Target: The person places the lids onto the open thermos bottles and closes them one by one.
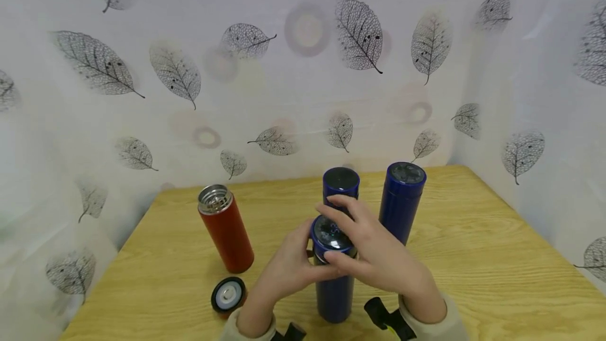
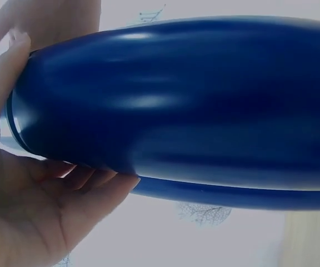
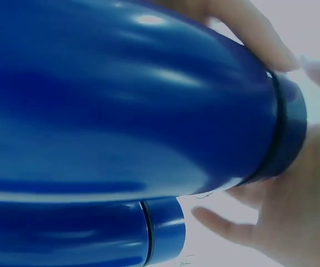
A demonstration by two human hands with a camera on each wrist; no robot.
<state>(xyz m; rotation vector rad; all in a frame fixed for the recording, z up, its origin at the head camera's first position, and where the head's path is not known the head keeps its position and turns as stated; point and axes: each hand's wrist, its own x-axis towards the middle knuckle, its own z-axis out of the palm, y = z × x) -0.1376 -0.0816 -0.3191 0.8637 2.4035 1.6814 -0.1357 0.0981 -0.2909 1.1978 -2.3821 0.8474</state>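
A dark blue thermos bottle (image 1: 334, 296) stands upright near the front of the table. My left hand (image 1: 295, 262) grips its upper body from the left, thumb and fingers curled round it. The bottle's blue body (image 2: 176, 100) fills much of the left wrist view. From the right, my right hand (image 1: 374, 241) holds the lid (image 1: 331, 233), thumb on the near side and fingers arched over the far side. In the right wrist view the lid (image 3: 293, 119) sits at the bottle's end beyond a dark ring. Fingers partly hide the lid's edge.
Behind stand another blue bottle (image 1: 341, 180) and, farther right, a third blue bottle (image 1: 401, 204). At left is an uncapped red thermos (image 1: 229, 236), its lid (image 1: 228, 296) lying inside-up in front. A leaf-patterned curtain (image 1: 303, 93) hangs behind the wooden table (image 1: 473, 257).
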